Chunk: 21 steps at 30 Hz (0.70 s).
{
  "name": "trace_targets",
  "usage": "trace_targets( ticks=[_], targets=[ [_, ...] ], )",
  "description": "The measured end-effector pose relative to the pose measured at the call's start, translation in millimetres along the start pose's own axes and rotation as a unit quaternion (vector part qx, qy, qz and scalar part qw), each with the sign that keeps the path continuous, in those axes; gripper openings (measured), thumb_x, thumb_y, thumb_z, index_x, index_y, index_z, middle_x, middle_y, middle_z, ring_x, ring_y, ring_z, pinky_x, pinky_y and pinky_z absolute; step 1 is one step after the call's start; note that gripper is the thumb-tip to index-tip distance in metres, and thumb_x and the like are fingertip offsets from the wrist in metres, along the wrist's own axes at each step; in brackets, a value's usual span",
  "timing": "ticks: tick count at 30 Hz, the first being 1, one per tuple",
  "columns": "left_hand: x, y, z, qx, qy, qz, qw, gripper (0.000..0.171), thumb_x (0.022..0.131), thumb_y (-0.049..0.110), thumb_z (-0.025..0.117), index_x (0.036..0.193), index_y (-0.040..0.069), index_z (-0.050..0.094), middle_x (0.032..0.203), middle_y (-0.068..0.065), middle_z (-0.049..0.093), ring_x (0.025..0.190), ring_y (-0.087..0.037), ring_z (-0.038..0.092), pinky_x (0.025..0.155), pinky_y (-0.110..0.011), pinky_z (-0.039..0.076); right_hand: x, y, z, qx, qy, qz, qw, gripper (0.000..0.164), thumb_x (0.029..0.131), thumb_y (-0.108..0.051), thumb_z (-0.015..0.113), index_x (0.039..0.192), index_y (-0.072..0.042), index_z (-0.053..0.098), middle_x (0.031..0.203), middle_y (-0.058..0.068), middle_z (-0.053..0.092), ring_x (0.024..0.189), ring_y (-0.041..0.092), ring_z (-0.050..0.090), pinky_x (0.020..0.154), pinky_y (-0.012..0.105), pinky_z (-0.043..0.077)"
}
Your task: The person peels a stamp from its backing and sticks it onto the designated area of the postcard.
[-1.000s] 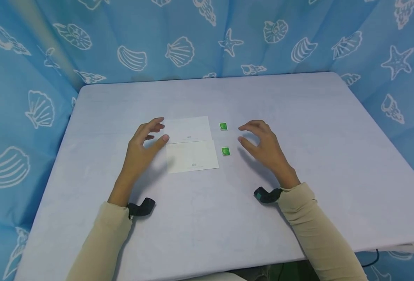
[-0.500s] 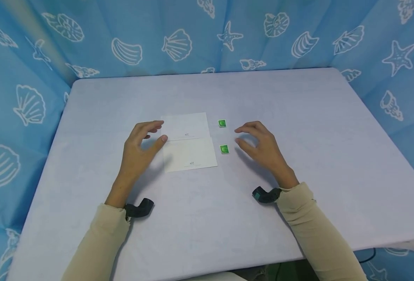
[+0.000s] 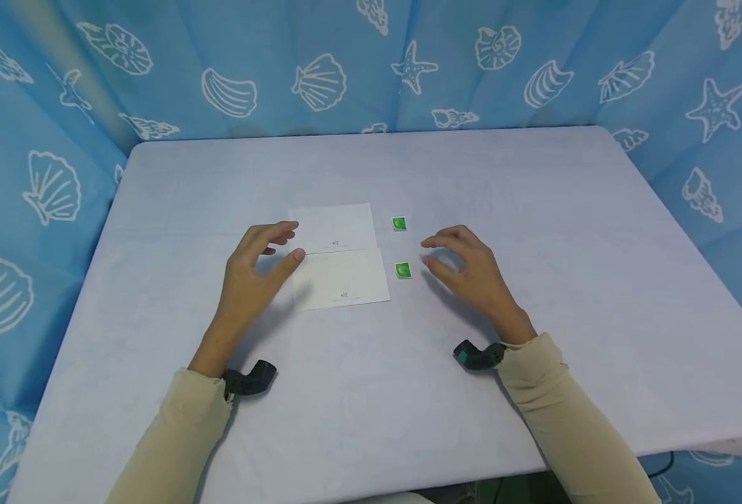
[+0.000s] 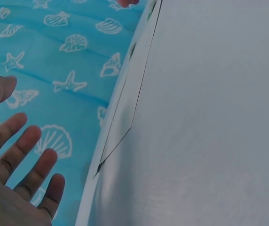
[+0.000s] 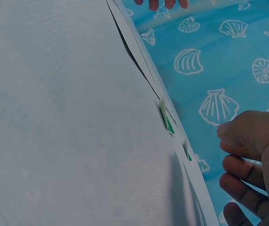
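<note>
Two white paper rectangles, perhaps cards or envelopes, lie flat one above the other: the far one (image 3: 336, 224) and the near one (image 3: 346, 280), each with small print near its lower edge. To their right are two small green squares with white borders, like stamps: a far one (image 3: 399, 223) and a near one (image 3: 403, 270). My left hand (image 3: 251, 273) hovers by the papers' left edge, fingers loosely bent, holding nothing. Right of the green squares, my right hand (image 3: 468, 269) is raised above the table, thumb and fingers apart and bare. Both wrist views show the hands off the surface.
A white cloth covers the table (image 3: 358, 406). Behind and beside it hangs a blue curtain (image 3: 358, 63) with white shell prints. Black camera mounts sit at the left wrist (image 3: 251, 378) and right wrist (image 3: 479, 355).
The right hand's thumb and index fingertip have come a little closer together. The head view has shifted slightly. Papers and green squares stay in place on the table.
</note>
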State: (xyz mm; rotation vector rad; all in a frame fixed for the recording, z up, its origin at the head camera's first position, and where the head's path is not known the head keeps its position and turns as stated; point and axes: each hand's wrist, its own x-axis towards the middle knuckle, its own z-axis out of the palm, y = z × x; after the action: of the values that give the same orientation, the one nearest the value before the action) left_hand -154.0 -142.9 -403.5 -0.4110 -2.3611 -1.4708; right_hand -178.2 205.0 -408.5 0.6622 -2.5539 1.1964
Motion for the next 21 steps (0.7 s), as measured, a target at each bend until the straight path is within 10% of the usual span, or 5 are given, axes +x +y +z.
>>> trace_targets(
  ticks=[21],
  targets=[
    [-3.5,-0.7,4.2,-0.009,-0.013,0.019,0.9997,0.039,0.093,0.023,0.074,0.131,0.021,0.066,0.121,0.003,0.061,0.109,-0.016,0.057,0.091,-0.039,0.046,-1.7,0.7,5.9,0.001,-0.011,-0.027,1.000,0.020,0.087,-0.007,0.077,0.107,-0.004,0.075,0.112,0.007,0.062,0.109,0.025,0.059,0.093,0.043,0.047]
  ],
)
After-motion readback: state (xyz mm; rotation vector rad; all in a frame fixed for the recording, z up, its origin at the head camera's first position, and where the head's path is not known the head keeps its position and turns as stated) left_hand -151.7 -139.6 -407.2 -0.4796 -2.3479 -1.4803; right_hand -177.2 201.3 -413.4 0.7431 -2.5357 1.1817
